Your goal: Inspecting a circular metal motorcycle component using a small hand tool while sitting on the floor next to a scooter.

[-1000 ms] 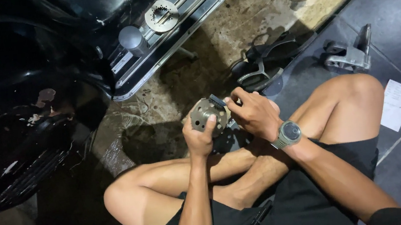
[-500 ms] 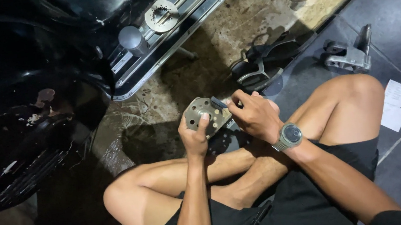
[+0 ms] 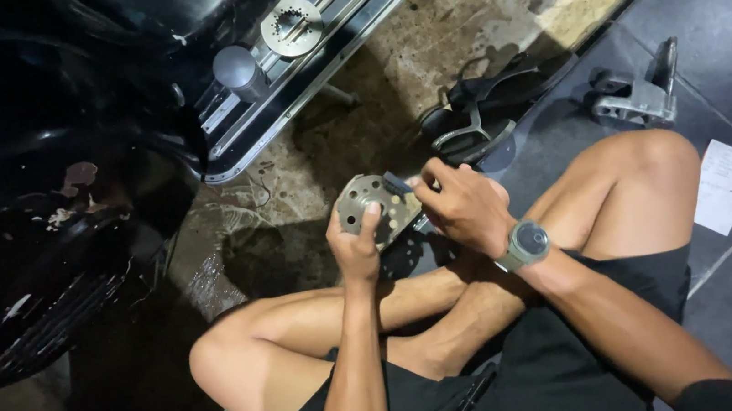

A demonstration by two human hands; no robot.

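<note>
Two bare hands hold one perforated metal disc (image 3: 376,209) above the crossed legs of a person seated on the floor. Left hand (image 3: 357,248): fingers closed around the lower left edge of the disc, thumb pressed on its face. Right hand (image 3: 462,204): fingers curled together at the right edge of the disc, pinching a small dark part (image 3: 397,183) against its upper rim; what that part is cannot be told. A grey wristwatch (image 3: 526,242) sits on the right wrist. The disc is tilted, its drilled face turned up toward the camera, and hangs over the wet patch of stone floor (image 3: 490,8) just in front of the knees.

Surroundings: a black scooter body (image 3: 43,196) fills the left of the view, its ribbed footboard (image 3: 328,35) running diagonally toward the top. On the footboard rest a second, ring-shaped metal plate (image 3: 292,26) and, just beside it, a grey cylinder (image 3: 239,71). A pair of dark sandals (image 3: 475,115) lies on the floor beyond the right hand. Further right, on the grey mat (image 3: 729,8), stands a metal bracket (image 3: 638,92), well apart from a white slip of paper (image 3: 725,185) lying near the right knee.
</note>
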